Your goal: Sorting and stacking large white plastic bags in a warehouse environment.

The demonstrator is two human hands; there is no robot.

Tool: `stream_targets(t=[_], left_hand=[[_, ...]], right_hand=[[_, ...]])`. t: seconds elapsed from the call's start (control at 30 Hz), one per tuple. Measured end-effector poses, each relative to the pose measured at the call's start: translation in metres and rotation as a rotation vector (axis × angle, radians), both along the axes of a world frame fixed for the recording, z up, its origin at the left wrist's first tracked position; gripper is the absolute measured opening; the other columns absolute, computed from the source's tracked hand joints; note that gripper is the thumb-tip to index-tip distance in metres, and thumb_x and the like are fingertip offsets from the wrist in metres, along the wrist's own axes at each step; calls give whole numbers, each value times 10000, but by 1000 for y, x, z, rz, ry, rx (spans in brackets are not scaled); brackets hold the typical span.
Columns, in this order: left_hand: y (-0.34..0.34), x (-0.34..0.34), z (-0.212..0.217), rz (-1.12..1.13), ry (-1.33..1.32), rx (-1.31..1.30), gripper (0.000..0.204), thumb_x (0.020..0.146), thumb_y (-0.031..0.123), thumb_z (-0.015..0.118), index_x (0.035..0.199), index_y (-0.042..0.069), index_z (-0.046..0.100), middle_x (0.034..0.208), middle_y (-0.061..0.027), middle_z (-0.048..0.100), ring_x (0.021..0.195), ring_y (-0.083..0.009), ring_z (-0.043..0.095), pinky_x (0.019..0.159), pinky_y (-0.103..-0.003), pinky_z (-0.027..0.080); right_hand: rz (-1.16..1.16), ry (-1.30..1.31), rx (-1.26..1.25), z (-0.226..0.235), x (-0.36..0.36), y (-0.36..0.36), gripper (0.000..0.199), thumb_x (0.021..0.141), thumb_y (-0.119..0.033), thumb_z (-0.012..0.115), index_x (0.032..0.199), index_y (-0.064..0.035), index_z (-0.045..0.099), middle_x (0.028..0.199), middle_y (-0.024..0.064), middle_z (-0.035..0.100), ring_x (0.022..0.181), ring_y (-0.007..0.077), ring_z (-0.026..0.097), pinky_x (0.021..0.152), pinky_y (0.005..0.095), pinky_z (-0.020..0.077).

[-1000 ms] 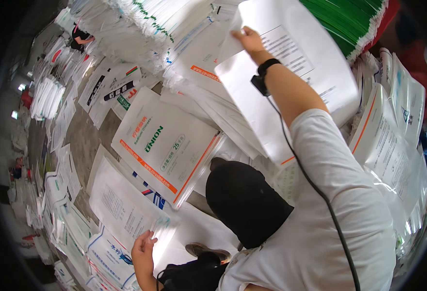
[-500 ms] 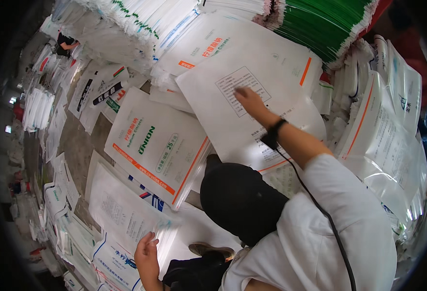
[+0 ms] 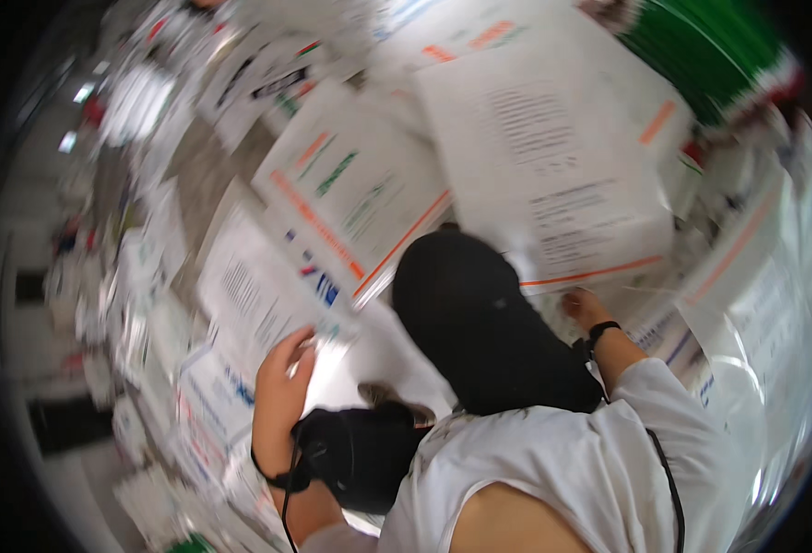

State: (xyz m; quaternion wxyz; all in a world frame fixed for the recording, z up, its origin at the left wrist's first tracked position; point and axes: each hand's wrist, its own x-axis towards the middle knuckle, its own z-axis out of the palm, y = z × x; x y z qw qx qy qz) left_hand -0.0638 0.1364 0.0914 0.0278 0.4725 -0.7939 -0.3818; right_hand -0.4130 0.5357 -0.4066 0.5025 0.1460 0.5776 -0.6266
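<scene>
My left hand (image 3: pixel 282 378) hovers beside a stack of printed white sacks (image 3: pixel 244 276), its thumb and fingers apart and nothing between them. Close to the orange-striped lower edge of a large flat white sack (image 3: pixel 489 175) is my right hand (image 3: pixel 583 309). Its fingers look curled but are blurred, and whether they touch the sack is unclear. Left of that sack lies another white sack (image 3: pixel 383 198) with orange bands and green print. My knee in black trousers (image 3: pixel 461 313) is between my two hands.
Stacked clear-wrapped white sacks (image 3: pixel 756 313) rise at the right. A green stack (image 3: pixel 701 60) stands at the far right. More sacks (image 3: pixel 207 387) pile up at the left, with a strip of grey floor (image 3: pixel 205 175) beyond. Both wrists carry black bands with cables.
My right hand has come off the printed middle of the large sack and drawn back toward me to its near edge. My left hand has risen slightly. The whole view has shifted and blurred.
</scene>
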Motion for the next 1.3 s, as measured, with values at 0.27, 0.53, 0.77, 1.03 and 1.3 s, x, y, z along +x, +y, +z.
stream_targets(t=[0.27,0.53,0.77,1.03,1.3], left_hand=[[102,-3,27,0,88,20,381,942,152,643,1302,30,614,1184,-157,685,1074,-241,684,913,-337,518],[145,-7,30,38,175,63,360,946,55,602,1298,-22,605,1235,-141,682,1106,-223,673,958,-325,508],[149,-37,63,-221,320,-42,363,912,81,643,1264,-6,635,1188,-151,697,1078,-232,687,950,-328,509],[79,-40,72,-305,491,266,362,1004,148,595,1303,-56,589,1240,-162,672,1095,-246,669,987,-347,487],[19,-128,64,-403,320,271,373,1017,146,566,1333,-52,560,1245,-166,666,1109,-249,661,986,-352,494]], right_hand=[[39,415,-141,33,-8,-69,76,945,-136,595,943,-62,579,830,90,575,852,245,587,770,348,537],[-401,66,-194,80,-26,-63,73,922,-158,630,976,-127,591,848,20,570,772,149,570,654,273,505],[-541,480,-165,211,-98,-110,258,939,-215,626,1168,-119,559,1004,-3,626,814,119,606,576,266,485],[-272,774,-248,334,-171,-198,277,917,-178,611,1056,61,590,771,132,638,585,223,643,499,332,514],[-179,1052,-356,432,-209,-209,322,982,-184,599,1225,26,582,1074,74,660,910,150,628,812,300,517]])
